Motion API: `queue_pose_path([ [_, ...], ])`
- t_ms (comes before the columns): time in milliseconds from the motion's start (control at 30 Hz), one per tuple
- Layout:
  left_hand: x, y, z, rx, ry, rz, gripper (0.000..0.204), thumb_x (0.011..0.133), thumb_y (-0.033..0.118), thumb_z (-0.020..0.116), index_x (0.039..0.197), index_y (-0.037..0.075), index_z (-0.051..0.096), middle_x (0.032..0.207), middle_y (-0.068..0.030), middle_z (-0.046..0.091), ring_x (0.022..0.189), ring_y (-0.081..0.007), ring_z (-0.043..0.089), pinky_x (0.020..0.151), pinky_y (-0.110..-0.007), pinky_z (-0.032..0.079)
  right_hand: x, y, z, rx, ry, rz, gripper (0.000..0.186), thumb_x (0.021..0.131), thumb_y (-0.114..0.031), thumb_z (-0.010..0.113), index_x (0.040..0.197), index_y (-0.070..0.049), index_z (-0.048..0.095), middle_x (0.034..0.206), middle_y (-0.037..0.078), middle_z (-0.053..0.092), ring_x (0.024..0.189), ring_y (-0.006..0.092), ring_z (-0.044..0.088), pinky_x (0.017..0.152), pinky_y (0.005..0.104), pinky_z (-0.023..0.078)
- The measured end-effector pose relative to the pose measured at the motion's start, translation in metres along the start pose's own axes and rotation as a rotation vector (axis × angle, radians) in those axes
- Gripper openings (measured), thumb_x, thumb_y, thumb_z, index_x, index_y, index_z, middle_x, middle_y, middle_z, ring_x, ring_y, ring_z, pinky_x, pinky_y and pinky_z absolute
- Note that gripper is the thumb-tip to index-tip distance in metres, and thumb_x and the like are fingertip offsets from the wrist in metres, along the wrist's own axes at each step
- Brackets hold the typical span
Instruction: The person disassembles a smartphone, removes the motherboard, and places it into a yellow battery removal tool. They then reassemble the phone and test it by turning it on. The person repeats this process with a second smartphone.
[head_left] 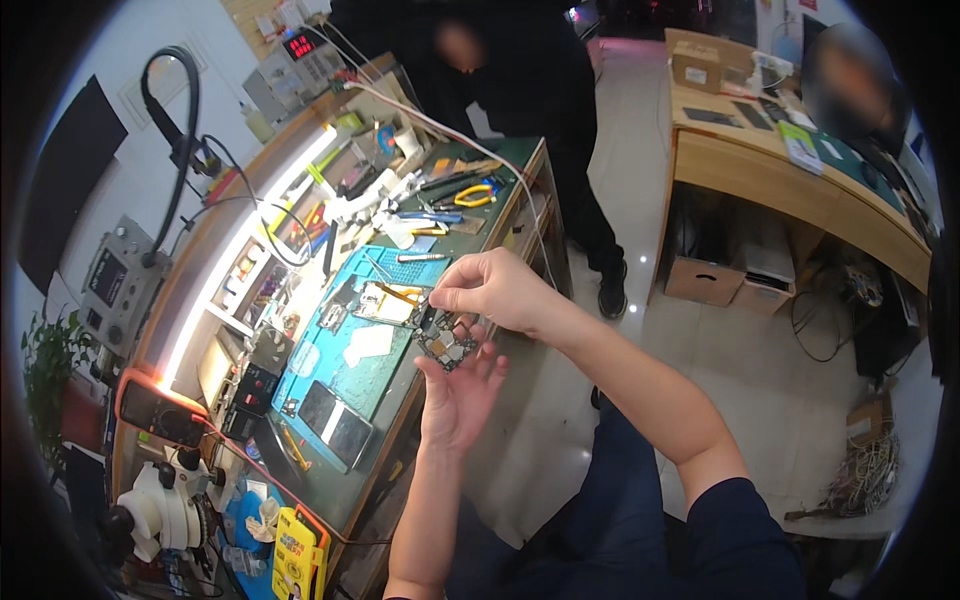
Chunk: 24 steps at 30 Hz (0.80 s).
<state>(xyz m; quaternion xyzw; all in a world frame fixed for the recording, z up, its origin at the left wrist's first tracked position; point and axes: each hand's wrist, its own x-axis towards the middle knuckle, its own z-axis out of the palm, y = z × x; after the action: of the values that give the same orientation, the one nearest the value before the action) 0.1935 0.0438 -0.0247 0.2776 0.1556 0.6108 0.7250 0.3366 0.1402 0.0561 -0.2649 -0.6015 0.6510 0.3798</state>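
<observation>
In front of the bench's near edge, my left hand [458,400] holds a small circuit board [446,346] between thumb and fingers, its component side showing. My right hand [490,290] is closed in a pinch right at the board's upper end. What lies between those fingertips is too small to make out. Just left of them, on the blue repair mat [395,342], lie a slim yellow-orange tool [396,293] and an opened phone part [340,305]. A pale flat sheet [369,344] and a dark phone [336,424] are nearer to me.
Pliers [476,195] and several hand tools crowd the bench's far end. A lit strip [245,257] runs along the shelf. A microscope [160,510] and a multimeter [160,408] stand at the left. Across the bench is a person in dark clothes [540,110]; another desk [770,160] stands at right.
</observation>
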Motion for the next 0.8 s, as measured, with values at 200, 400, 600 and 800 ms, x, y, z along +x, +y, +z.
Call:
queue_pose_path([
  [200, 0.020, -0.014, -0.023, -0.046, 0.048, 0.011, 0.072, 0.090, 0.067, 0.062, 0.136, 0.013, 0.054, 0.135, -0.0034, 0.060, 0.121, -0.0187, 0.058, 0.105, -0.040, 0.045, 0.028, 0.035, -0.024, 0.092, -0.088, 0.078, 0.019, 0.097, -0.018, 0.073, 0.100, 0.001, 0.074, 0.093, 0.002, 0.071, 0.063, 0.0043, 0.058, 0.054, 0.0204, 0.046],
  [400, -0.010, 0.002, -0.032, 0.191, 0.095, 0.331, 0.071, 0.096, 0.044, 0.072, 0.146, 0.002, 0.045, 0.139, -0.0116, 0.057, 0.129, -0.0249, 0.057, 0.107, -0.043, 0.049, 0.054, 0.034, 0.015, -0.143, -0.336, 0.158, 0.028, 0.100, -0.021, 0.069, 0.116, 0.001, 0.072, 0.107, 0.003, 0.070, 0.070, 0.0044, 0.059, 0.060, 0.0196, 0.049],
  [600, -0.091, 0.020, -0.002, 0.671, 0.442, 0.594, 0.062, 0.095, 0.022, 0.075, 0.143, -0.002, 0.044, 0.146, -0.0182, 0.054, 0.136, -0.0267, 0.054, 0.114, -0.041, 0.042, 0.019, 0.024, 0.035, -0.567, -0.467, -0.449, 0.051, 0.091, -0.036, 0.077, 0.129, -0.004, 0.067, 0.115, 0.017, 0.071, 0.101, 0.0294, 0.071, 0.087, 0.0383, 0.057],
  [800, -0.141, -0.023, 0.004, 0.893, 0.672, 0.578, 0.067, 0.091, 0.031, 0.081, 0.138, -0.003, 0.047, 0.136, -0.0158, 0.059, 0.125, -0.0239, 0.059, 0.106, -0.038, 0.049, 0.055, 0.036, 0.001, -1.018, -0.075, -0.507, 0.035, 0.092, -0.032, 0.074, 0.117, -0.007, 0.070, 0.102, 0.012, 0.072, 0.094, 0.0310, 0.068, 0.081, 0.0427, 0.055],
])
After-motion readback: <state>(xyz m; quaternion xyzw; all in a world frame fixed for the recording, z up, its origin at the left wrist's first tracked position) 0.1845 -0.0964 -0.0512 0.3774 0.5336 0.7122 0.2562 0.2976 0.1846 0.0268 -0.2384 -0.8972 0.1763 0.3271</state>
